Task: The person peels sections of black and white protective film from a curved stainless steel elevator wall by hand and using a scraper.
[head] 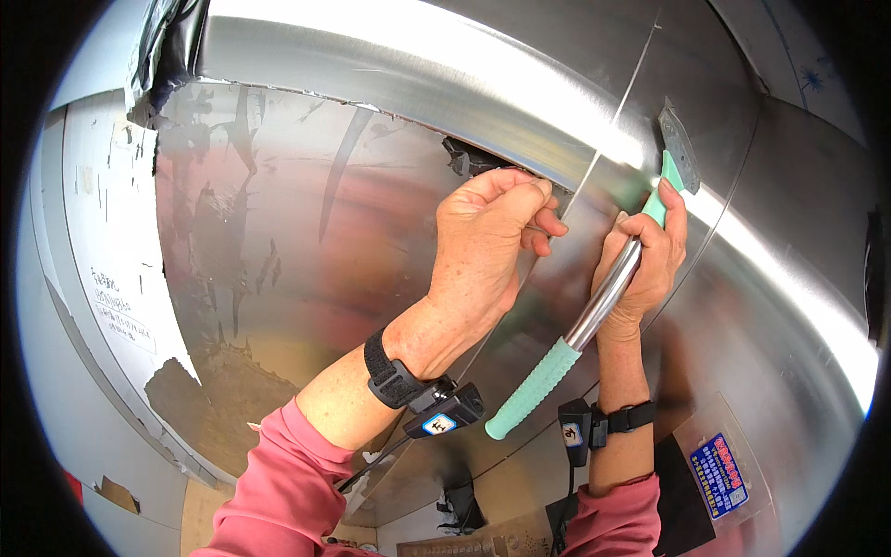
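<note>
My left hand [487,237] is up against a brushed metal wall panel, thumb and forefinger pinched together at a seam. A torn flap of black film [470,157] runs behind those fingers, which appear to grip its edge; the exact contact is hidden. To its right, my right hand [644,254] grasps a long-handled scraper by the upper shaft. The scraper has a mint-green textured grip [536,390], a bare metal shaft [605,292] and a green head. Its thin metal blade [679,146] points upward, close to the bright metal band [529,97].
Crumpled black film [170,59] hangs at the upper left. A white sheet with handwriting [115,278] covers the left wall. Residue patches [243,379] mark the panel. A blue printed sticker [720,475] sits lower right. Torn black film [461,507] shows near the bottom.
</note>
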`<state>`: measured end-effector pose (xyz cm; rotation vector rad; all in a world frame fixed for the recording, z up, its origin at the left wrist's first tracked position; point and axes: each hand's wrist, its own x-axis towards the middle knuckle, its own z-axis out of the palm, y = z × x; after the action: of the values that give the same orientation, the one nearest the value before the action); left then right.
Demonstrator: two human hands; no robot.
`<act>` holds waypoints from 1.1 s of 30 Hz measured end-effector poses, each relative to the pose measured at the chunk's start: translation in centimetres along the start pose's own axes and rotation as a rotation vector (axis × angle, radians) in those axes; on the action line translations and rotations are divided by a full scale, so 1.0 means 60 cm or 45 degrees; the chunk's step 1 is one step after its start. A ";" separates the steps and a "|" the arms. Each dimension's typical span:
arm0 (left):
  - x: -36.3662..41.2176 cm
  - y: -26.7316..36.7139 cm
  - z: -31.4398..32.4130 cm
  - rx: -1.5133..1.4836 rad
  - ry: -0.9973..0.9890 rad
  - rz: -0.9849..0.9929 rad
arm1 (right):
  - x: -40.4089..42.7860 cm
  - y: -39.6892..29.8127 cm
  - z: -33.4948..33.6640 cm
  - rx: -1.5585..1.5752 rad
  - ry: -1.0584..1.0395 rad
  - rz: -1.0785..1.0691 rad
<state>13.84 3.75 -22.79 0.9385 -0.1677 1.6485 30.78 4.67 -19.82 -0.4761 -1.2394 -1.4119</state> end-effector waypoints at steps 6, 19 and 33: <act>0.008 0.003 -0.001 -0.023 0.017 -0.007 | 0.001 -0.001 -0.003 0.014 -0.021 0.000; 0.003 -0.008 -0.028 0.205 -0.094 0.065 | 0.001 -0.001 -0.001 0.016 -0.009 -0.016; 0.005 -0.012 -0.028 -0.044 -0.103 0.035 | 0.001 0.000 0.001 0.020 0.000 -0.015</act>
<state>13.67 5.18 -24.00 0.9813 -0.2644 1.6285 30.77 4.68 -19.75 -0.4591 -1.2542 -1.4114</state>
